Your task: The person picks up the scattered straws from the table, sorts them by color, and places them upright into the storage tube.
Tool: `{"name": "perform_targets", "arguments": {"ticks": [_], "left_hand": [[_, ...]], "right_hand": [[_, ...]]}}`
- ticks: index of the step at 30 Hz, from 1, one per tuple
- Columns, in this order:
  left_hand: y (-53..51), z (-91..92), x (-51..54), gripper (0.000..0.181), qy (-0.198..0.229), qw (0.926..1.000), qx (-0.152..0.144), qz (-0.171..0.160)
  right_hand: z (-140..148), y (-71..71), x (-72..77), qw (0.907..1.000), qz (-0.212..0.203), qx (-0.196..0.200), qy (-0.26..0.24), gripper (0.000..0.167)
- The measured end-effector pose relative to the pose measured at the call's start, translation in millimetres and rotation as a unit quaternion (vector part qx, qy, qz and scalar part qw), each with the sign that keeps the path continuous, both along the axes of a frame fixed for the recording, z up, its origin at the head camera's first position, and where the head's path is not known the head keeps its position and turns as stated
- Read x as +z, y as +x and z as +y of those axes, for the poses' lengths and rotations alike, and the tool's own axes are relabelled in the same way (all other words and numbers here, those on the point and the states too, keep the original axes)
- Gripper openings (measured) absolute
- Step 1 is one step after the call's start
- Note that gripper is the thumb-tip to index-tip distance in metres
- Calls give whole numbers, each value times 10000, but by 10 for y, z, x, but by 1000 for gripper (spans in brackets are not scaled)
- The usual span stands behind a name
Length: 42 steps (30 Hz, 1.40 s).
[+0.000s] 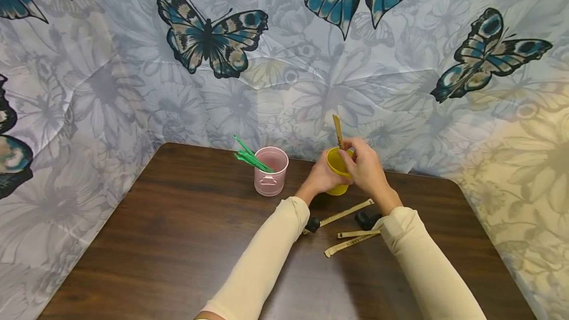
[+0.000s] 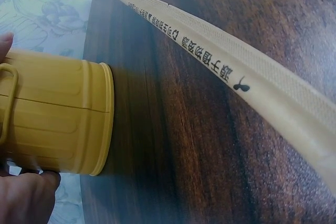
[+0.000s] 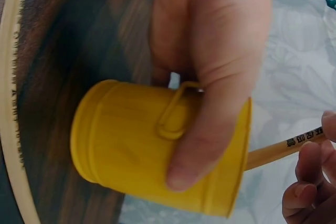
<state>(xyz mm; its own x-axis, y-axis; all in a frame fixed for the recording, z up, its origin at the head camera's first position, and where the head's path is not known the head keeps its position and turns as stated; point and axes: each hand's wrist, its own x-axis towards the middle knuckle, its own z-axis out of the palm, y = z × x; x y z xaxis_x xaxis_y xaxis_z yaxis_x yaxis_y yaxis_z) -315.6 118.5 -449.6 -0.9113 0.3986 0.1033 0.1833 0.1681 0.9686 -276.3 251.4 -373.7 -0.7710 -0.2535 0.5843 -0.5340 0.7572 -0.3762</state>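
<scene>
My left hand point(image 1: 326, 176) grips the yellow bucket point(image 1: 338, 190) from its left side; in the right wrist view its thumb lies across the bucket point(image 3: 131, 140) beside the wire handle. My right hand point(image 1: 365, 168) pinches a paper-wrapped stick point(image 1: 338, 130) that stands in the bucket's mouth. In the right wrist view the fingertips of my right hand point(image 3: 312, 177) hold the printed stick point(image 3: 283, 151), whose other end is hidden inside the bucket. Below my wrists, several wrapped sticks point(image 1: 346, 212) lie on the table.
A pink bucket point(image 1: 269, 184) holding green sticks point(image 1: 249, 156) stands left of my hands on the dark wooden table point(image 1: 178, 231). A butterfly-patterned cloth point(image 1: 284, 88) hangs behind the table. Black wrist devices point(image 1: 313, 224) sit at both cuffs.
</scene>
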Motion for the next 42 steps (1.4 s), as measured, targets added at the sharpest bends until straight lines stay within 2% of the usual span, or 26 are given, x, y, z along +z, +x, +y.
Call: {"name": "perform_targets", "arguments": {"ticks": [5, 9, 11, 16, 18, 21, 29, 34, 37, 42], "left_hand": [[-6, -9, 4, 81, 282, 9994, -100, 175], [-1, -19, -3, 89, 52, 10000, 65, -19], [-4, -24, 0, 91, 27, 9999, 55, -134], [-36, -24, 10, 71, 395, 9987, -306, -139], [-47, -25, 4, 65, 524, 9978, -339, -227], [-54, -23, -5, 69, 519, 9977, -265, -341], [-14, 4, -18, 73, 199, 9996, -44, -193], [12, -1, -24, 88, -95, 9991, 206, -348], [17, 4, -23, 93, -119, 9991, 230, -343], [12, 11, -6, 88, -28, 9996, 207, -168]], "right_hand": [[-1, 8, -62, 10000, -56, 30, 38, 17], [12, 15, -108, 9999, -132, 50, 56, 21], [20, 21, -117, 9998, -166, 64, 93, 23], [45, 57, -109, 9996, -265, 51, 68, 24], [54, 77, -108, 9995, -301, 79, 83, 25], [78, 124, -112, 9992, -358, 114, 138, 26], [232, 335, -123, 9972, -592, 111, 437, 29], [334, 499, -132, 9932, -859, 53, 788, 32], [403, 606, -163, 9905, -1040, 36, 900, 33], [519, 761, -224, 9874, -1281, 86, 921, 33]]}}
